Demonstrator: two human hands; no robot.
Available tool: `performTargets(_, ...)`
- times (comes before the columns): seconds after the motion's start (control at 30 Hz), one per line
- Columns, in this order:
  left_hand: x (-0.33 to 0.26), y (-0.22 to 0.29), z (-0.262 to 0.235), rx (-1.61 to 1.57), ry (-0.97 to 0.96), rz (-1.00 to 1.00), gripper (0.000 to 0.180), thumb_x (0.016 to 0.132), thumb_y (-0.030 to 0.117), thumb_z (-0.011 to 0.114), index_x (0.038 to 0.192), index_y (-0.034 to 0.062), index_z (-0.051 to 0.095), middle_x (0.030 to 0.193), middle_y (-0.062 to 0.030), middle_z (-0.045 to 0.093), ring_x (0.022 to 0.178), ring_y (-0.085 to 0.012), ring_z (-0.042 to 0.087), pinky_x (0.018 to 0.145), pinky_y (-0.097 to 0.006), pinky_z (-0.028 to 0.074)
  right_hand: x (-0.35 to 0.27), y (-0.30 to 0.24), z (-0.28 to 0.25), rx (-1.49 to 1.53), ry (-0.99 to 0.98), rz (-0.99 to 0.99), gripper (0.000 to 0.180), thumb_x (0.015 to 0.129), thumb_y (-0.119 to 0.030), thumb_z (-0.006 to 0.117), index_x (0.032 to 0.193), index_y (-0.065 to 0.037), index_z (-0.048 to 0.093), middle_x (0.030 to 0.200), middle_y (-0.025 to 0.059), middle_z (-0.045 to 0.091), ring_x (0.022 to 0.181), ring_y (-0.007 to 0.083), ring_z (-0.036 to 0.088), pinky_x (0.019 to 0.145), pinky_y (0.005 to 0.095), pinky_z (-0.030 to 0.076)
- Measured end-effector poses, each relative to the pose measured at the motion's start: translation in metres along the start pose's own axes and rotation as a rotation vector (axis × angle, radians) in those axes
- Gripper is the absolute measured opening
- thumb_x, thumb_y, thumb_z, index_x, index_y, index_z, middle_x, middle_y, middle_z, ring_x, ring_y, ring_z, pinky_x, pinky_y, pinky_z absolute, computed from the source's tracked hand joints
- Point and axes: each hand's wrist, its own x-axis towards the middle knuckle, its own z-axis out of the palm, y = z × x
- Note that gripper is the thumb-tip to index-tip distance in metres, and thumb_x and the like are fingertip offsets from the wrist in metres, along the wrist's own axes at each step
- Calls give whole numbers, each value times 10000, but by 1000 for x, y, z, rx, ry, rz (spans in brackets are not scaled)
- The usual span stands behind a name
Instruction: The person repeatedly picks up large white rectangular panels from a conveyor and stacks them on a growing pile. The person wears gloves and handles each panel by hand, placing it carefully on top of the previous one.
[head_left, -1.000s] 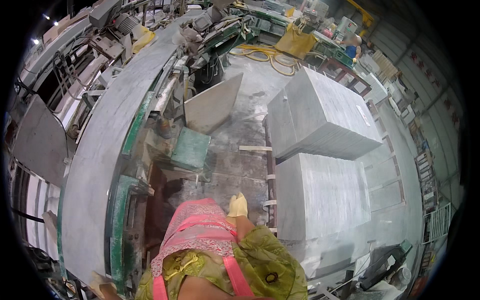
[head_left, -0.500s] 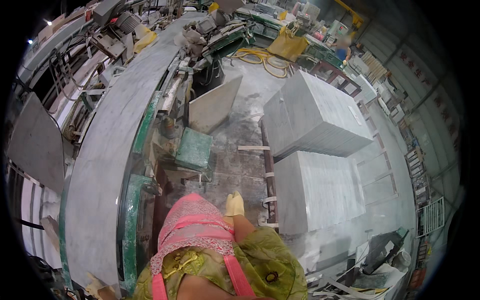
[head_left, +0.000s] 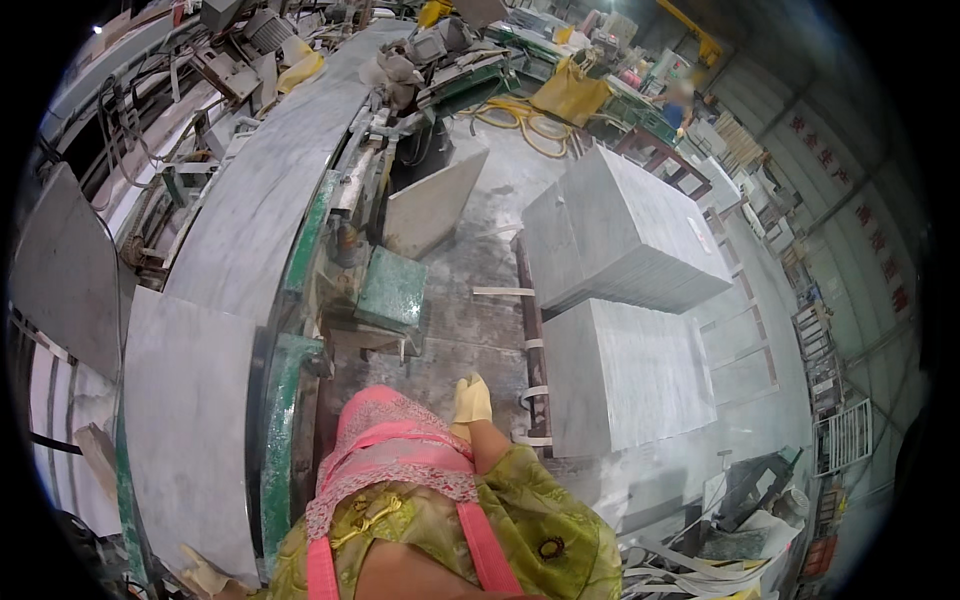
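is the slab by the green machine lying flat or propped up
Propped up: the grey slab stands tilted on its lower edge on the floor, leaning back toward the machine.

The right hand (head_left: 472,400), in a yellow glove, hangs by the apron; its fingers point away and whether they curl round anything cannot be told. The left hand (head_left: 205,575), also gloved, sits at the lower edge against the slab (head_left: 185,420), half cut off, so its grip is unclear. The person's torso hides the floor under it and the near end of the green frame (head_left: 285,400). A person (head_left: 682,95) far off near the top is blurred. The racks (head_left: 840,440) at the right rim bend and shrink too small to read.
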Motion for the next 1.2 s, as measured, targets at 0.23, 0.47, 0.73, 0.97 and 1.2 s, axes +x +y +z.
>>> performTargets(0.23,2,-26,12,-60,-43,28,608,997,424,384,1461,33,337,1452,-159,379,1234,-287,506,1045,-436,426,14,-11,21,105,-5,-205,324,891,-218,521,979,75,628,895,253,680,863,407,653,783,455,486)
performTargets(0.47,-3,-34,22,-131,-93,103,557,1025,346,344,1506,71,287,1519,-153,301,1281,-263,465,1095,-410,397,12,-238,27,860,-641,-16,440,977,-324,505,1225,36,555,1097,178,669,1029,249,637,962,382,471)
performTargets(0.73,-43,-25,-13,-948,-534,85,590,1024,366,413,1531,96,275,1544,-148,300,1313,-266,431,1120,-394,367,-64,-429,65,476,-1121,-641,577,971,-412,550,1341,27,490,1271,129,579,1114,202,579,994,331,443)
performTargets(0.97,-62,-20,-34,-1553,-493,-15,788,954,526,554,1513,45,276,1401,-106,472,1242,-235,491,1053,-380,400,-131,-470,107,238,-1196,-822,645,938,-376,607,1397,48,449,1327,180,565,1232,255,524,1036,350,403)
performTargets(1.2,-43,-36,-15,-1425,-387,-160,783,949,529,560,1489,17,318,1357,-144,517,1159,-252,559,993,-377,453,-140,-489,120,89,-1344,-655,709,915,-418,613,1409,56,432,1337,178,554,1206,246,527,994,353,426)
